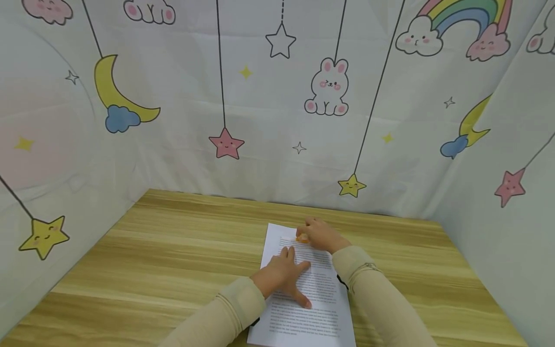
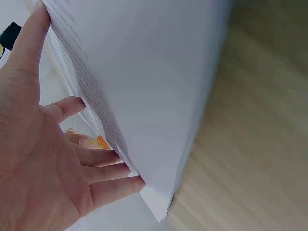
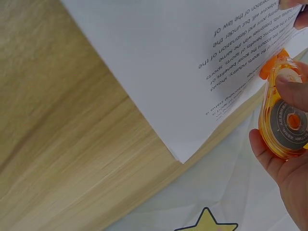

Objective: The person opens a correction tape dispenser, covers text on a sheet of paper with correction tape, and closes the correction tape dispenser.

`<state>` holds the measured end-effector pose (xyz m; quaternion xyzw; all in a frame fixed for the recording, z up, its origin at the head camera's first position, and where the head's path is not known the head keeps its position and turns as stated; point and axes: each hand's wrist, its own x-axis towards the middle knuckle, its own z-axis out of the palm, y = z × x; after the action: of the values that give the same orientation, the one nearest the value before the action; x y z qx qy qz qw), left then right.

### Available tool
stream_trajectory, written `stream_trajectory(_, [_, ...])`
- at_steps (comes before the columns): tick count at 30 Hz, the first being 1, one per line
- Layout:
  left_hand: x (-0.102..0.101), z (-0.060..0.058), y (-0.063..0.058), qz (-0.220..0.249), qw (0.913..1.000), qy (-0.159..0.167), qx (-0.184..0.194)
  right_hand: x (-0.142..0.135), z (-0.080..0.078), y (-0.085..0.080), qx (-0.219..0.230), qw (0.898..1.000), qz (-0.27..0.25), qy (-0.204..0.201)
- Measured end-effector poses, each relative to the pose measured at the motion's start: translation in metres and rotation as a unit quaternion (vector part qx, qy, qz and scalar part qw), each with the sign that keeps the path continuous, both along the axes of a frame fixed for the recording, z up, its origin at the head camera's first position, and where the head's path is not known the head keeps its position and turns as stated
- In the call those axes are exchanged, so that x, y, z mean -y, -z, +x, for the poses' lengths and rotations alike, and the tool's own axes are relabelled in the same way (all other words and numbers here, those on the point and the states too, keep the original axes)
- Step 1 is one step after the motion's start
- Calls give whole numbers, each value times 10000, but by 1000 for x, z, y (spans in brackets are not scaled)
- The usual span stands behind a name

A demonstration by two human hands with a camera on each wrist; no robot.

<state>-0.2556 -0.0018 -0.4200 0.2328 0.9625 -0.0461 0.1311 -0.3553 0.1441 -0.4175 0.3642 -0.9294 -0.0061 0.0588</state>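
A stack of printed paper [image 1: 318, 294] lies lengthwise on the wooden table. My left hand [image 1: 284, 273] is spread on the sheet, its fingertips pressing the printed lines, as the left wrist view also shows the hand [image 2: 43, 149] from the palm side. Near the top edge, my right hand [image 1: 325, 236] grips an orange correction tape [image 3: 288, 120] between thumb and fingers. The tape's clear orange case with a dark round reel shows in the right wrist view. Its orange tip is at the text near the top of the page; whether it touches cannot be told.
The light wooden tabletop [image 1: 173, 250] extends to both sides of the paper. White fabric [image 1: 260, 178] printed with stars, moons and rabbits hangs behind the table and along its sides.
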Motion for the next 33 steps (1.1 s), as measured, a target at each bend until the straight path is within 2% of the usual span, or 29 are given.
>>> stream_trajectory(6, [-2, 1, -2, 13, 10000, 74, -46, -8, 3, -1, -205, 9996, -62, -155])
stream_trajectory(12, [-4, 3, -5, 1, 10000, 52, 24, -14, 5, -1, -282, 9995, -28, -142])
stream_trajectory(16, [-5, 6, -6, -13, 10000, 57, 25, -19, 5, -1, 186, 9992, -359, 19])
stream_trajectory(18, [-5, 7, -4, -6, 10000, 64, 19, -24, 5, -1, 577, 9947, -813, 242])
stream_trajectory(20, [-5, 7, -2, -2, 10000, 50, -5, -29, 7, -2, 928, 9853, -1334, 528])
stream_trajectory(24, [-2, 8, 1, -29, 9999, -40, -126, -37, 13, -5, 1235, 9659, -2076, 930])
stream_trajectory(26, [0, 8, 2, -19, 9999, -104, -120, -39, 17, -6, 1206, 9641, -2152, 983])
stream_trajectory(33, [3, 4, 0, 125, 9998, -139, 26, -41, 24, -6, 731, 9734, -1830, 1172])
